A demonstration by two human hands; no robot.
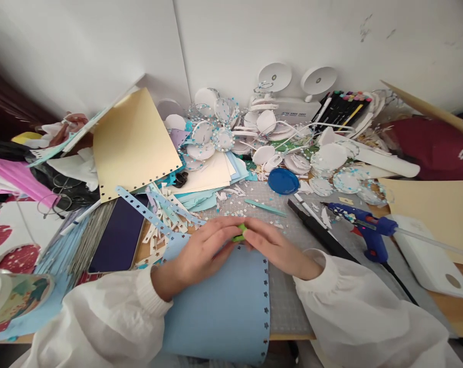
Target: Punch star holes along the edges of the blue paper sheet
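Observation:
A light blue sheet of paper (pixel 216 306) lies in front of me, with small star-shaped holes along its right edge. Its lower end hangs past the table edge. At its top edge, my left hand (pixel 208 248) and my right hand (pixel 275 248) meet around a small green paper punch (pixel 239 233). Fingers of both hands are closed on the punch and cover most of it. A punched blue strip (pixel 143 210) runs off to the left of my left hand.
A blue glue gun (pixel 369 227) rests to the right, beside a white box (pixel 426 255). A blue lid (pixel 283 181) and several white discs (pixel 265 121) crowd the back. On the left are a cream sheet (pixel 135 148), a dark phone (pixel 118 235) and a cup (pixel 17 299).

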